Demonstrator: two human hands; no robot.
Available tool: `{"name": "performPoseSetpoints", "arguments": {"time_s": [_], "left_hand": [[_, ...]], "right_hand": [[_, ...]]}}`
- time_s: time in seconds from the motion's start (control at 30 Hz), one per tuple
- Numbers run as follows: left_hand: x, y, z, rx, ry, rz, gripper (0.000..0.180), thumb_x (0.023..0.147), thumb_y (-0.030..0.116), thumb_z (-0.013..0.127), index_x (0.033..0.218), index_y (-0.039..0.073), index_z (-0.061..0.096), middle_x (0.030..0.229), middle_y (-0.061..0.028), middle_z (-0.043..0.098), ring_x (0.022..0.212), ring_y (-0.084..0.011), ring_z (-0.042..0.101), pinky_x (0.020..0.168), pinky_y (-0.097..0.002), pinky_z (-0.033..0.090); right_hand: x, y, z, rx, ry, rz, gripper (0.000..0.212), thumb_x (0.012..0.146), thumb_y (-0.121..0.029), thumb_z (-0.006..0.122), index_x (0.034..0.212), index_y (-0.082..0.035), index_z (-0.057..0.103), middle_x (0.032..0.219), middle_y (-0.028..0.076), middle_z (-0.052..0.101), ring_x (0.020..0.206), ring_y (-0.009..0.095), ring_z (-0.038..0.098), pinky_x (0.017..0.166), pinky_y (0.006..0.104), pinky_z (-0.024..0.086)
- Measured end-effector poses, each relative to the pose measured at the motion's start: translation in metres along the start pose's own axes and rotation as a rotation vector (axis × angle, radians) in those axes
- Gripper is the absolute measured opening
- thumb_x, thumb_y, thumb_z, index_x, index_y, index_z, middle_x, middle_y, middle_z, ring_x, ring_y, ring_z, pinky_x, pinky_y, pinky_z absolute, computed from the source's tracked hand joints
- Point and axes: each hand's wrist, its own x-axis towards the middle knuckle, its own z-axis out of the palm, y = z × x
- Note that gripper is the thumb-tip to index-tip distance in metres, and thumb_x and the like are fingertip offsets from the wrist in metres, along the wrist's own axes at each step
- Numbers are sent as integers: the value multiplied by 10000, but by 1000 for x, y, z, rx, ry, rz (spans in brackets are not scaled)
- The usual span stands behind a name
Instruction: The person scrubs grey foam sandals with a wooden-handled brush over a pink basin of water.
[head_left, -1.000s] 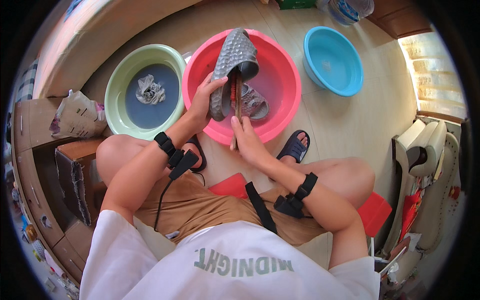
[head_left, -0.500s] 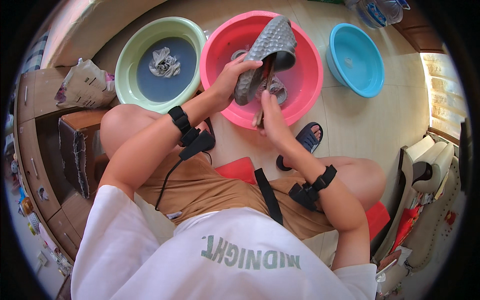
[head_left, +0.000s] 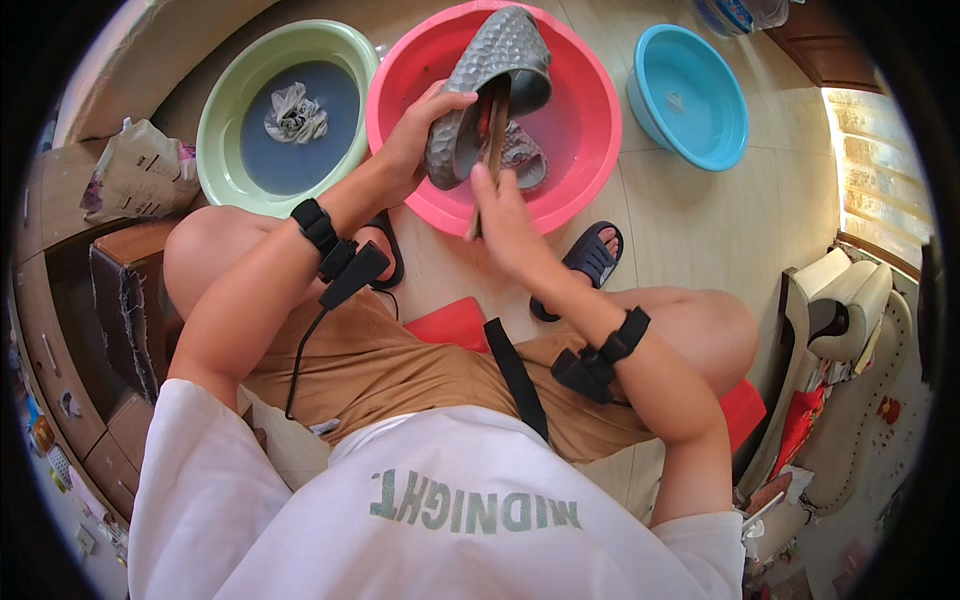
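Note:
Over the pink basin (head_left: 385, 105) I hold a grey dimpled slipper (head_left: 492, 50) tilted, its opening toward me. My left hand (head_left: 418, 138) wraps round its side, with the thumb across the top. My right hand (head_left: 505, 222) grips the wooden handle of a brush (head_left: 497, 125). The brush's far end reaches inside the slipper, so its bristles are hidden. Below, a second grey slipper (head_left: 527, 165) lies in the cloudy water of the basin, partly covered by the brush and the held slipper.
Left of the pink basin stands a light green basin (head_left: 215, 125) with bluish water and a wet pale cloth (head_left: 296, 116). To the right is a blue basin (head_left: 740, 120) with water. A paper bag (head_left: 140, 175) rests on the cabinet at left; a cream sofa (head_left: 850, 290) stands at right.
The whole view has shifted, so the basins appear further left and higher. More of the brush handle shows at the slipper's opening. Both hands keep their holds.

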Motion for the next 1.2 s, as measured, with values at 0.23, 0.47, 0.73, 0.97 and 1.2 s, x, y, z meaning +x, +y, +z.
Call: {"name": "performPoseSetpoints", "arguments": {"time_s": [0.23, 0.47, 0.73, 0.97, 1.2], "left_hand": [[1, -3, 4, -1, -40, -22, 522, 885, 330, 648, 1329, 115, 477, 1207, -57, 575, 1096, -162, 595, 918, -317, 497], [6, -10, -2, 48, -7, 69, 475, 915, 297, 614, 1333, 106, 493, 1185, -59, 610, 1041, -159, 634, 878, -293, 522], [4, -5, 7, 180, -85, 79, 510, 899, 283, 633, 1353, 93, 497, 1174, -54, 615, 1035, -137, 627, 868, -266, 509], [6, -4, 13, 224, -91, 125, 514, 901, 291, 638, 1353, 85, 506, 1155, -57, 622, 1013, -135, 622, 848, -274, 504], [13, -13, 1, 201, -40, 144, 513, 899, 294, 646, 1336, 56, 522, 1173, -62, 612, 1045, -139, 602, 872, -278, 484]], "right_hand": [[34, -5, -25, 123, 201, -97, 436, 1064, -471, 373, 983, -50, 458, 607, 27, 487, 470, 133, 481, 442, 287, 389], [-12, -28, 1, 266, -12, 103, 369, 1013, -464, 489, 1007, -97, 463, 600, 6, 466, 417, 103, 414, 389, 248, 306], [4, -36, -28, 463, -66, 214, 190, 918, -284, 528, 969, -108, 477, 685, 29, 509, 454, 107, 407, 430, 267, 348], [2, -31, -22, 384, -24, 215, 195, 915, -272, 508, 983, -100, 445, 692, 43, 517, 457, 111, 402, 443, 271, 345], [-22, -31, -6, 339, -140, 264, 182, 905, -247, 509, 979, -91, 449, 676, 50, 535, 446, 120, 421, 425, 279, 344]]}}
